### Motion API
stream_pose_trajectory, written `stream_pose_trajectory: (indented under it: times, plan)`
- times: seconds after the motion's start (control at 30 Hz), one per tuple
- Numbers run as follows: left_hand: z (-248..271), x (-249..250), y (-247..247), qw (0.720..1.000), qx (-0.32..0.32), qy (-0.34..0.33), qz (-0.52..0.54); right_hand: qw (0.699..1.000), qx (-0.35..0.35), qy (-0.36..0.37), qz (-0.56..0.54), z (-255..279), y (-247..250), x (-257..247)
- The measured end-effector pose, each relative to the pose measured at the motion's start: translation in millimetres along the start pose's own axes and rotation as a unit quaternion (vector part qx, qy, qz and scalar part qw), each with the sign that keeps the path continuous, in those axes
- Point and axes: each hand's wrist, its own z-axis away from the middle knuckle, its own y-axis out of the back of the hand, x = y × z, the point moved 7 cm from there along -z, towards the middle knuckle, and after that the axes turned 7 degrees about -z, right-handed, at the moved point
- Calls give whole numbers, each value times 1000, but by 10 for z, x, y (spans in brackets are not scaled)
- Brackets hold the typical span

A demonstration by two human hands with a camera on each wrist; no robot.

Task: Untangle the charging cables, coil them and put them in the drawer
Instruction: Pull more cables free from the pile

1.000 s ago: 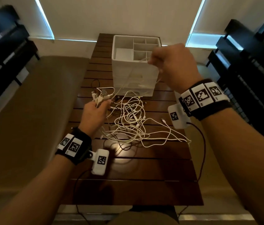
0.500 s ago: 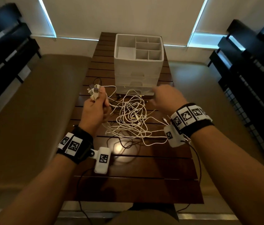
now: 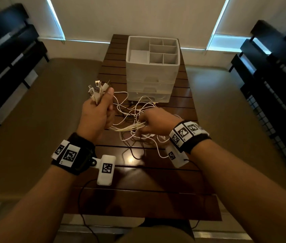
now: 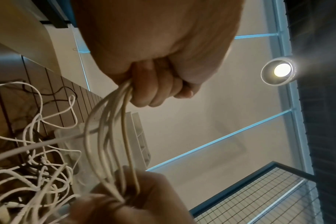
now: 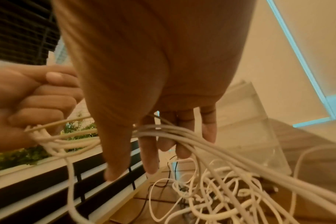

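- Head view: the left hand [image 3: 95, 111] is fisting a bunch of plug ends [image 3: 97, 91], while the right hand [image 3: 156, 121] is letting the white cables [image 3: 130, 128] run between loosely bent fingers [image 5: 207, 128], not clamping them.
- The rest of the tangle [image 3: 138, 109] is lying on the slatted table [image 3: 138, 181], just before the drawer unit [image 3: 152, 74].
- These cords are looking light, limp and slick; taking hold near the plugs seems safest.
- Blur is hiding where the knots sit; the drawers appear shut.
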Motion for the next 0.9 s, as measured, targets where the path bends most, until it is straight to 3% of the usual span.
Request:
stream_pose_trajectory:
  times: [0.07,0.17,0.23,0.37,0.43,0.53,0.57,0.6,0.67,0.77,0.83,0.9]
  plan:
    - [-16,-74,33,1000,23,0,-10,994,63,31,81,30,179,-17]
    - [-51,-131,75,999,43,0,-2,983,139,51,105,142,369,11]
    - [-81,-144,119,999,53,1,5,984,134,1,119,206,334,207]
    - [-119,-188,166,998,56,8,2,975,59,-122,175,361,149,585]
    - [-113,-209,156,999,52,8,-6,974,82,-106,182,346,191,572]
    - [-121,-217,204,998,70,8,2,965,224,-29,131,394,435,428]
    - [-128,-210,237,997,80,10,6,966,236,-10,103,442,448,397]
    - [-137,-199,272,996,91,10,10,976,204,-6,73,459,355,434]
    - [-146,-178,330,994,107,10,21,997,38,-58,36,478,-62,606]
    - [-119,-152,333,994,105,8,27,965,-210,-152,-42,642,-592,827]
    - [-80,-125,303,996,90,7,24,953,-248,-142,-103,651,-565,785]
    - [-35,-78,281,997,72,9,33,958,-204,-120,-160,597,-314,762]
